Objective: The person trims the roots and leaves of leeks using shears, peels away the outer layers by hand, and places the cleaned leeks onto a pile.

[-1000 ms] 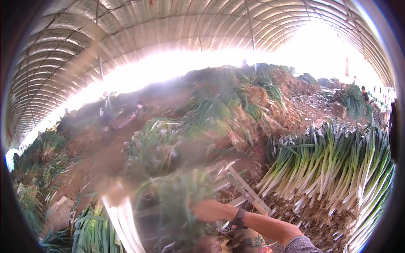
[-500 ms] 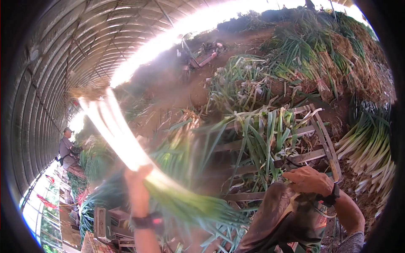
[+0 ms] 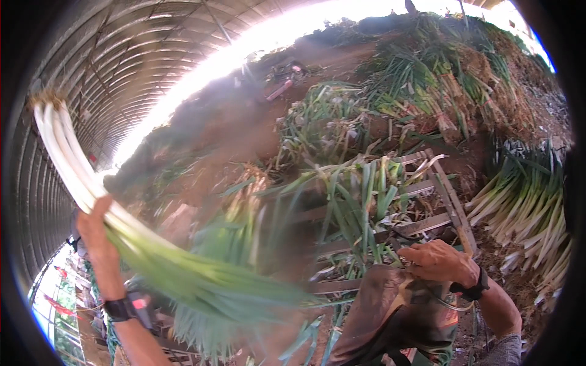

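Note:
My left hand [image 3: 97, 235] is closed around the white stalks of a bunch of Welsh onions [image 3: 155, 259], raised at the left. Its brown roots point up to the far left; the green leaves trail down to the right, smeared by motion. My right hand [image 3: 441, 261] is closed with curled fingers just above my knee, beside a slatted wooden frame [image 3: 448, 204]. A thin dark cord shows near its fingers and a pale tube by its wrist. What these fingers hold is hidden. Torn green leaves [image 3: 363, 201] drape over the frame's slats.
Trimmed-looking onions [image 3: 519, 210] lie in a spread row at the right. Behind the frame stand a heap of loose leaves [image 3: 326, 125] and a large pile of tied, rooted bundles [image 3: 445, 97]. A ribbed arched wall [image 3: 131, 79] curves along the left.
My left hand has swung the onion bunch further left, roots toward the left rim. My right hand keeps its curled pose by the knee. The whole view has shifted slightly.

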### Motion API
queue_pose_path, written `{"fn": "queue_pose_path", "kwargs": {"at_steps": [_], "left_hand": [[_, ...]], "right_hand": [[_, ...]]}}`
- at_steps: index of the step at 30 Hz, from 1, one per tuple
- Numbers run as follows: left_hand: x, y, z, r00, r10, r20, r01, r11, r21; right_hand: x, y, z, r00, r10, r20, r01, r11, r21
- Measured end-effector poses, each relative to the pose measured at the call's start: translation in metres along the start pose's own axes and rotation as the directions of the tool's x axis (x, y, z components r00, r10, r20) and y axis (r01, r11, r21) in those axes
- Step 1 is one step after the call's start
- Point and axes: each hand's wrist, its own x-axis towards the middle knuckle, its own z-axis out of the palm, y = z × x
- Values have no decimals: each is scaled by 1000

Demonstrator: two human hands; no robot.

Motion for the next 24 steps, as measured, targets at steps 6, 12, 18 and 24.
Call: {"fn": "queue_pose_path", "kwargs": {"at_steps": [6, 12, 18, 24], "left_hand": [[24, 52, 38, 954, 219, 203, -255, 952, 171], [-105, 61, 186, 889, 113, 444, -401, 660, 635], [-256, -4, 257, 385, 621, 683, -914, 358, 191], [-354, 10, 261, 316, 464, 828, -893, 440, 94]], "right_hand": [[9, -19, -38, 982, -76, -174, 58, 993, -104], [38, -75, -103, 787, -392, -477, 180, 885, -429], [65, -75, -117, 789, -589, -173, 181, 493, -851], [52, 22, -74, 931, -320, 177, 326, 510, -796]]}}
